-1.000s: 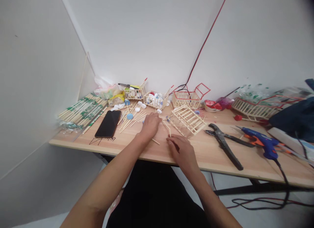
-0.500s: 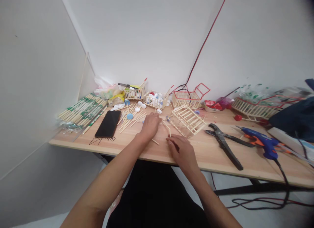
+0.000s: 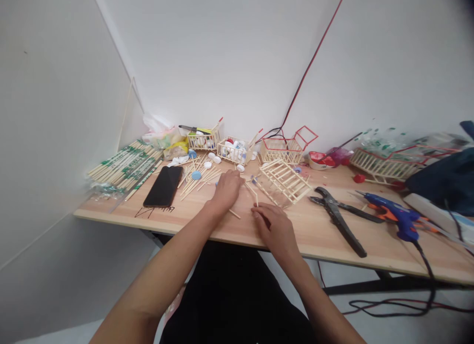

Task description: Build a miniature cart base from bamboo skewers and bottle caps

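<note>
Low over the wooden table, my left hand (image 3: 227, 188) has its fingers curled at one end of a thin joined piece of bamboo sticks (image 3: 251, 188). The fingertips of my right hand (image 3: 272, 220) pinch the near end of that same bent piece. Under my left hand a loose stick (image 3: 234, 213) pokes out toward the table edge. Just beyond my right hand lies a slatted stick frame (image 3: 285, 181), tilted on the table. Cut sticks (image 3: 200, 183) are strewn left of my left hand, with a blue bottle cap (image 3: 196, 175) on them.
A black phone (image 3: 163, 186) and packs of chopsticks (image 3: 128, 169) lie on the left. Small stick carts (image 3: 235, 150) line the wall. To the right are black pliers (image 3: 338, 220) and a blue glue gun (image 3: 402, 218) with a trailing cord.
Both hands keep practically the same place and grip. The camera view has shifted very slightly.
</note>
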A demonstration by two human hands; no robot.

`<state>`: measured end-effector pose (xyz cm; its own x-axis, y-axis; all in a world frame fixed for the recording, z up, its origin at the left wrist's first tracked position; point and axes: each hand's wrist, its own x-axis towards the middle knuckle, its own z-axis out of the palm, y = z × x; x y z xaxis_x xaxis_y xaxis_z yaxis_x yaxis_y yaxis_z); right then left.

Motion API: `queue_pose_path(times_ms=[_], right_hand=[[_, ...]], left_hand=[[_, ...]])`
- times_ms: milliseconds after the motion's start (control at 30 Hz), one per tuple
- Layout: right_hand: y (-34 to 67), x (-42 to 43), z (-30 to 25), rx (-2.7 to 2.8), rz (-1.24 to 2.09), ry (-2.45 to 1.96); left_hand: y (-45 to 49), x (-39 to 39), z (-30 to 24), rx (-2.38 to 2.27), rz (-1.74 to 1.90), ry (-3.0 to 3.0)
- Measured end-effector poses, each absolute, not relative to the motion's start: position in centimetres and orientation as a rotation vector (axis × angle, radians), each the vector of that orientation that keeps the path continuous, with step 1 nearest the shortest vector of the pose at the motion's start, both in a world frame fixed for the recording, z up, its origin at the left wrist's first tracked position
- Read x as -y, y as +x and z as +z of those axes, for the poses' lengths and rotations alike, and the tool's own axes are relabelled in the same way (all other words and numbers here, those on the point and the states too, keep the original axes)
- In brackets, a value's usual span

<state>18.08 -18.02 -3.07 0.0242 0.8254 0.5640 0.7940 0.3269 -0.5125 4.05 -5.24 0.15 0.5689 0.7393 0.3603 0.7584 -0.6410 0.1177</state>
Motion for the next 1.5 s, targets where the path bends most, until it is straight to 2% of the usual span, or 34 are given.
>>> queue_pose_path(times_ms=[367,700,1000,1233,1500], right_hand=[[18.1,18.0,-3.2,1.733,0.071,-1.468],[18.5,17.4,-0.7,1.682,0.271,-1.597],[18.7,15.8,0.4,1.743,0.133,-1.609],[17.5,13.7,1.8,1.951,-0.019,-1.948],[16.8,12.3,2.7,2.006,-0.106,-2.08]], left_hand=[[4.0,5.2,0.2,1.302,-0.591,-2.763],[4.0,5.3,0.2,1.326,-0.598,-2.757],[3.9,5.5,0.2,1.318,-0.633,-2.753],[3.8,5.2,0.0,1.286,-0.648,-2.766],[3.8,5.3,0.1,1.268,-0.673,-2.762]])
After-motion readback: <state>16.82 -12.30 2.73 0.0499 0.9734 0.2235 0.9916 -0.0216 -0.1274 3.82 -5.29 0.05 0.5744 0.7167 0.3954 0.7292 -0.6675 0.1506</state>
